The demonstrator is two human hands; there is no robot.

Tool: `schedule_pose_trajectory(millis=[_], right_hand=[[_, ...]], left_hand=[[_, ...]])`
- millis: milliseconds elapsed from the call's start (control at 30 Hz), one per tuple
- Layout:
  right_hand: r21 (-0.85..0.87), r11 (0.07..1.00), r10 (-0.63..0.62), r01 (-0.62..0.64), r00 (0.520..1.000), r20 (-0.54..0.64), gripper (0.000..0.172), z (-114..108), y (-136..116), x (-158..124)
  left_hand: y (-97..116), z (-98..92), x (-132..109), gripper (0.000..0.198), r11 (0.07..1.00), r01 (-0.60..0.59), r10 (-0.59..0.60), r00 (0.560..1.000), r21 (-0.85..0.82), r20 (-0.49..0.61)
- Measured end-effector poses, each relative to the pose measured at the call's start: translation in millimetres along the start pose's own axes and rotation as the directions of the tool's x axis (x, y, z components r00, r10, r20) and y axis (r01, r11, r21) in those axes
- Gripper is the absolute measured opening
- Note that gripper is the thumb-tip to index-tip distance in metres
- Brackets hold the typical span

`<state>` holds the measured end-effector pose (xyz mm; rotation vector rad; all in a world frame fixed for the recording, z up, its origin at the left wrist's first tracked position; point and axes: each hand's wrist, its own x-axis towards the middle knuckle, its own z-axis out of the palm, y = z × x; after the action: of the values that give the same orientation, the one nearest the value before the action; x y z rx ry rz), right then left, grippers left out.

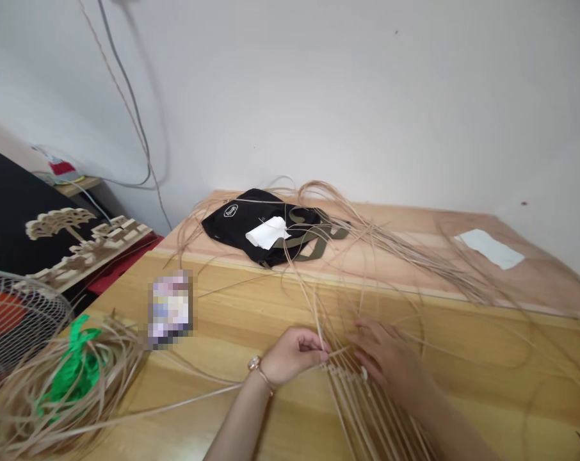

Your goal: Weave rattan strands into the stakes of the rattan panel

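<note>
A flat weave of thin pale rattan strips [367, 410] lies on the wooden table [251, 320] in front of me. My left hand [294, 355] is closed in a pinch on one strip at the weave's upper left edge; a watch sits on that wrist. My right hand [390, 362] lies on top of the weave with its fingers stretched out, pressing the strips down. Long loose strip ends [395, 256] fan out from the weave across the table toward the wall.
A black bag [251, 224] with olive straps and a white paper on it lies at the table's back. A white sheet [491, 248] lies at the back right. A coil of strips tied with green ribbon [73, 371] rests at the left, beside a fan grille [16, 314].
</note>
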<state>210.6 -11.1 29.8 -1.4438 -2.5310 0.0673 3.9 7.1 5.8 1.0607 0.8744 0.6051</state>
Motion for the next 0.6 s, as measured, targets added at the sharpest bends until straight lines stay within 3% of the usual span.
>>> schedule_pose_trajectory(millis=[100, 267, 400, 533, 600], right_hand=[[0.051, 0.999, -0.011, 0.009, 0.999, 0.049, 0.022, 3.3, -0.3, 6.8], [0.056, 0.998, -0.018, 0.017, 1.0, 0.025, 0.024, 17.0, 16.9, 3.3], [0.066, 0.997, 0.033, -0.03, 0.998, -0.046, 0.029, 17.1, 26.5, -5.9], [0.051, 0.998, -0.022, 0.029, 0.99, -0.142, 0.025, 6.5, 37.4, -15.1], [0.088, 0.996, 0.025, -0.006, 0.978, -0.209, 0.023, 3.6, 47.9, -20.4]], left_hand=[[0.2, 0.8, -0.4, 0.034, 1.0, 0.002, -0.002, 1.0, -0.013, -0.003], [-3.5, -0.3, 1.7, 0.039, 0.999, 0.004, -0.004, 1.0, -0.047, -0.001], [-5.7, -1.0, 2.1, 0.04, 0.998, -0.027, 0.027, 1.0, -0.061, -0.002], [-6.5, -0.9, 2.1, 0.043, 0.998, -0.033, 0.033, 0.999, -0.062, 0.004], [-7.1, -1.1, 2.5, 0.044, 0.998, -0.03, 0.03, 1.0, -0.061, 0.004]])
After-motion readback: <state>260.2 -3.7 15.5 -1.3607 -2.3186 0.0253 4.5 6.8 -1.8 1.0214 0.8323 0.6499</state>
